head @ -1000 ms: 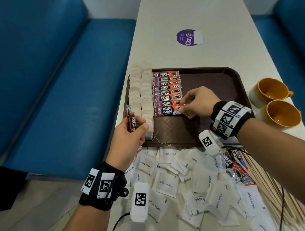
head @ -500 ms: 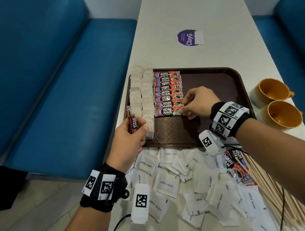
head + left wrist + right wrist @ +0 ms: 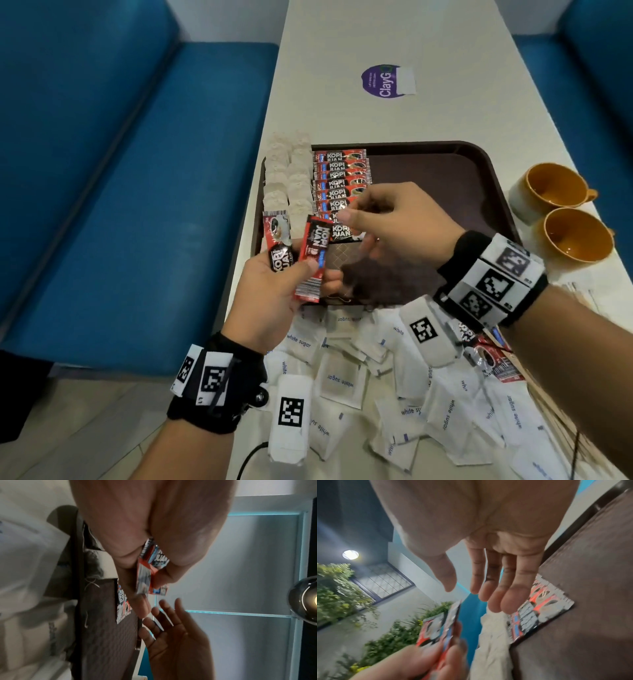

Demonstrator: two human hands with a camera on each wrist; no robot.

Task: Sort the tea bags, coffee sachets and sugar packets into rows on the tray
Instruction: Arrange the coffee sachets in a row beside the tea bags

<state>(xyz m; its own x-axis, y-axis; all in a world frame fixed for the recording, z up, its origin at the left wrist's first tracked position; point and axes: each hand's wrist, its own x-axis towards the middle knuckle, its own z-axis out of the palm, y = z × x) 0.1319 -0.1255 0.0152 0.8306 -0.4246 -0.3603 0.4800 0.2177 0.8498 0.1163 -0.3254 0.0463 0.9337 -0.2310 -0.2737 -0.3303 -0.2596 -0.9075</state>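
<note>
Coffee row in hand: two coffee sachets (image 3: 310,255) are pinched in the left hand (image 3: 274,294). The right hand (image 3: 394,222), fingers loosely spread and empty, is judged ready to receive one for the tray's (image 3: 479,161) near-left row end.

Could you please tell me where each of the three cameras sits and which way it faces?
Head: on the head, facing down at the tray, showing both hands.
Left wrist: under the left hand, facing along its fingers to the coffee sachets it holds.
Right wrist: under the right hand, facing along its open fingers.
All three show those sachets and the tray.
</note>
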